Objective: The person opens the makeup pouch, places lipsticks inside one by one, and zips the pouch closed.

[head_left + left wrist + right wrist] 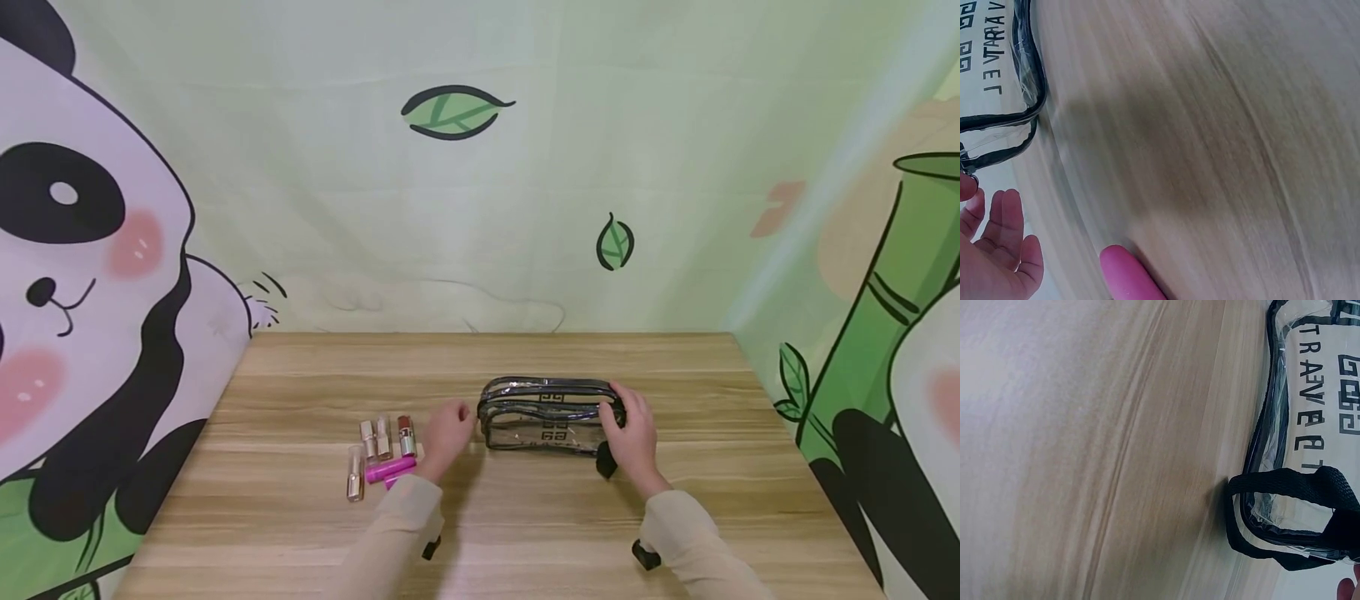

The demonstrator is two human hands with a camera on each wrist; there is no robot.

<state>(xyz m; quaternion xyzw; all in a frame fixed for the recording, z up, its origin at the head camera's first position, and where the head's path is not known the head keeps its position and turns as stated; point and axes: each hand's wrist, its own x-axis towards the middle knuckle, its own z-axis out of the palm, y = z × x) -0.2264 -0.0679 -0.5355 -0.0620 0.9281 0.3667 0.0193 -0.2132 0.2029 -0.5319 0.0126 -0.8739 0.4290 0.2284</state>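
A clear pouch (547,417) with black trim and printed lettering stands on the table. My right hand (633,425) grips its right end, thumb at the front and fingers over the top. A black strap loop (1291,484) hangs from that end. At the pouch's left end, my left hand (450,433) pinches a small metal zipper pull (971,181) between thumb and index finger, its other fingers loosely bent. Only a few fingertips of the right hand show at the edge of the right wrist view.
Left of my left hand lie several lipstick tubes: clear-capped ones such as a lipstick (355,475), a red-topped tube (406,435) and bright pink tubes (390,469). They rest on a wood-grain table (525,525). A panda-printed cloth (337,167) hangs behind it.
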